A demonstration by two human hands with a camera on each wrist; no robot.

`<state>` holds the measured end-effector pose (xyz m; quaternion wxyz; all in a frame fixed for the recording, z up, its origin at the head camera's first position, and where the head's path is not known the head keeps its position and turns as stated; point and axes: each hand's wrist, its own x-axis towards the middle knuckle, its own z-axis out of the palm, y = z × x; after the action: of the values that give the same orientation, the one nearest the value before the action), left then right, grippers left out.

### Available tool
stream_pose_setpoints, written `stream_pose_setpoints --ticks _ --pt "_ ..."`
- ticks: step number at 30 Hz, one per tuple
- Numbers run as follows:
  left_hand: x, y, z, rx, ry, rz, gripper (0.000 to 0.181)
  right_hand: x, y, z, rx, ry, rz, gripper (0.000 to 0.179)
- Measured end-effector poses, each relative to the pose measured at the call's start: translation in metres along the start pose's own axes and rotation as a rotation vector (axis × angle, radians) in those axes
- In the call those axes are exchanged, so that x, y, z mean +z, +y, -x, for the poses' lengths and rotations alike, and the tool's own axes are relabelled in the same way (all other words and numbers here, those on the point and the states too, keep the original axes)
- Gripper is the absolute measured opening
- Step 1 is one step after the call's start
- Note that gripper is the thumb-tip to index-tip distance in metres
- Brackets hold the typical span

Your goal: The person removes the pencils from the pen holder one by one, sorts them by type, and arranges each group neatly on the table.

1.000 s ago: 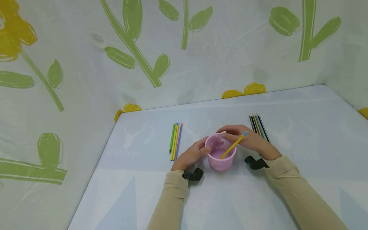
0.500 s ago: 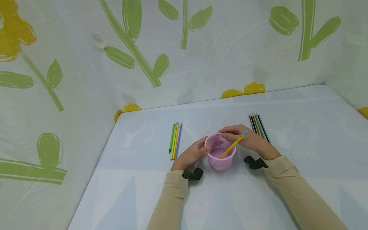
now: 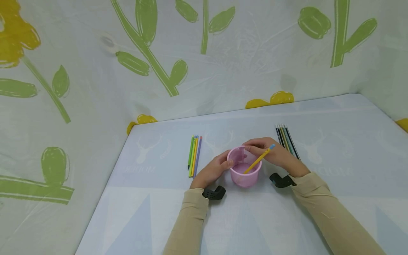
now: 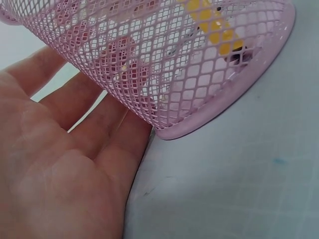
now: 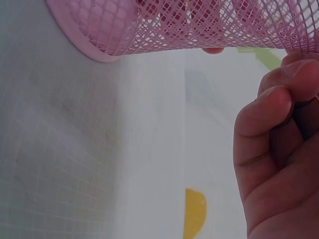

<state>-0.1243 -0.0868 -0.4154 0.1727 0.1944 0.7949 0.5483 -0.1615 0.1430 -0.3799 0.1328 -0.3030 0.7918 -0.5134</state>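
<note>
A pink mesh pencil cup point(image 3: 244, 181) stands on the table between my two hands, its opening facing me. One yellow pencil point(image 3: 259, 159) with a blue end leans in it against the right of the rim. My left hand point(image 3: 211, 172) holds the cup's left side, thumb over the rim; in the left wrist view the fingers point(image 4: 107, 117) reach behind the mesh wall. My right hand point(image 3: 277, 154) grips the far right of the rim between thumb and fingers. In the right wrist view, its lower fingers point(image 5: 254, 124) curl beneath the cup wall point(image 5: 199, 30).
Left of the cup lie several coloured pencils point(image 3: 194, 156) side by side, green, yellow and purple among them. Several dark and metallic pencils point(image 3: 287, 140) lie beyond my right hand, partly covered by it. A flower-printed cloth wall point(image 3: 223, 78) rises along the table's point(image 3: 153, 219) back edge.
The cup has shifted very slightly away from me. Both hands keep their hold on it, and the yellow pencil still leans inside.
</note>
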Motion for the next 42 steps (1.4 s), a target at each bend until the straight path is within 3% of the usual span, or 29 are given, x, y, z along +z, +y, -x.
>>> stream_pose_setpoints --ticks 10,13,23,31,38,42 --pt "0.001 0.028 0.011 0.000 0.010 0.019 0.058 0.001 0.001 -0.001 0.022 0.037 0.027 0.032" --pt "0.001 0.027 0.010 0.006 0.013 0.029 0.058 0.001 0.000 -0.001 0.028 0.042 0.027 0.033" --pt "0.002 0.000 -0.002 0.014 0.037 0.039 0.047 0.000 -0.001 -0.001 0.041 0.064 0.023 0.032" --pt "0.004 0.003 -0.001 -0.015 0.062 0.026 0.043 0.000 0.000 -0.002 0.056 0.098 0.042 0.033" --pt "0.005 0.003 -0.002 -0.005 0.084 0.024 0.044 0.000 0.000 -0.003 0.084 0.131 0.033 0.035" --pt "0.005 0.011 0.000 -0.016 0.105 0.042 0.037 0.000 0.000 -0.004 0.095 0.139 0.038 0.035"
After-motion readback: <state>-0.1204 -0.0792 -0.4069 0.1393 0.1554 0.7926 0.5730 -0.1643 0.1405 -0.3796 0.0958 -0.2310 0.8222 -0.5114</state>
